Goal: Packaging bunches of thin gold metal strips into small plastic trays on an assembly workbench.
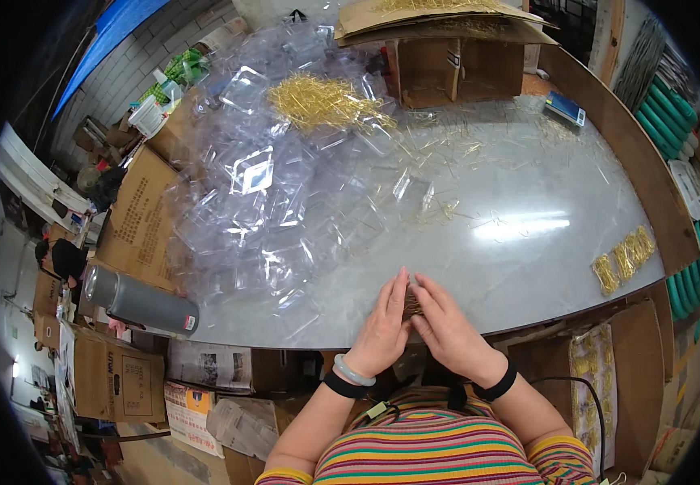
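Note:
At the table's front edge, my left hand (380, 323) and my right hand (449, 327) are pressed around a small bundle of thin brownish-gold wire pieces (412, 304). The fingers lie nearly straight and point away from me, with the bundle between the two hands. Most of it is covered, so the shape of each piece cannot be made out. On the right edge of the table lie several bundles of gold wire pieces (623, 257). A loose pile of similar gold wires (326, 102) rests on a heap of clear plastic boxes (245, 194) at the left.
A grey cylindrical bottle (144, 301) lies at the table's left front corner. An open cardboard box (463, 69) stands at the back, and a small blue box (565, 109) lies back right. Cardboard strips (633, 153) border the grey tabletop (528, 186), where loose wires are scattered.

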Motion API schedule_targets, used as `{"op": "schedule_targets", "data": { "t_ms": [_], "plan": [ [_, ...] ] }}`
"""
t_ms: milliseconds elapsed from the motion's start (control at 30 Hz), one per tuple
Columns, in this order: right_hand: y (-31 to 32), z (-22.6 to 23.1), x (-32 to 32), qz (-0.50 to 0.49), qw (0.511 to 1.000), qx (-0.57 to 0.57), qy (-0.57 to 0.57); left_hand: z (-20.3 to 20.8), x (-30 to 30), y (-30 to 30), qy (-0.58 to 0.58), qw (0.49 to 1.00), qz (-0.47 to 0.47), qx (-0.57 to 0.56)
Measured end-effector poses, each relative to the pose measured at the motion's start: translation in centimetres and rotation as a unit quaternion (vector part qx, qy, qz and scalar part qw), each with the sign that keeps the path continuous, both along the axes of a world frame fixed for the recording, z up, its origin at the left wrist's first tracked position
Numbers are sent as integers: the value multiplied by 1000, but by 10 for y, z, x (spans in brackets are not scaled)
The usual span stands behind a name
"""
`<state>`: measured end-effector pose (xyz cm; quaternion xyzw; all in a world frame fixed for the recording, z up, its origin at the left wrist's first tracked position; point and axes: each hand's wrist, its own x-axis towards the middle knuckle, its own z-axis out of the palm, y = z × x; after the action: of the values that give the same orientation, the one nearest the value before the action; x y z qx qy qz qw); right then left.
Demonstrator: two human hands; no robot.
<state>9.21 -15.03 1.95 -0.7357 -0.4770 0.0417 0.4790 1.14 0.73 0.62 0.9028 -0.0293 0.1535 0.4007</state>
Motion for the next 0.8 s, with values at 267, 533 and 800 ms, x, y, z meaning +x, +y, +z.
{"op": "schedule_targets", "data": {
  "t_ms": [267,533,800],
  "plan": [
    [5,-10,10,-39,984,-63,-164,-4,0,8,-23,998,-26,-56],
    [0,-11,9,-68,987,-32,-144,17,-19,1,26,999,45,11],
    [-2,-14,2,-66,992,-43,-97,-5,-12,-26,4,989,70,128]
  ]
}}
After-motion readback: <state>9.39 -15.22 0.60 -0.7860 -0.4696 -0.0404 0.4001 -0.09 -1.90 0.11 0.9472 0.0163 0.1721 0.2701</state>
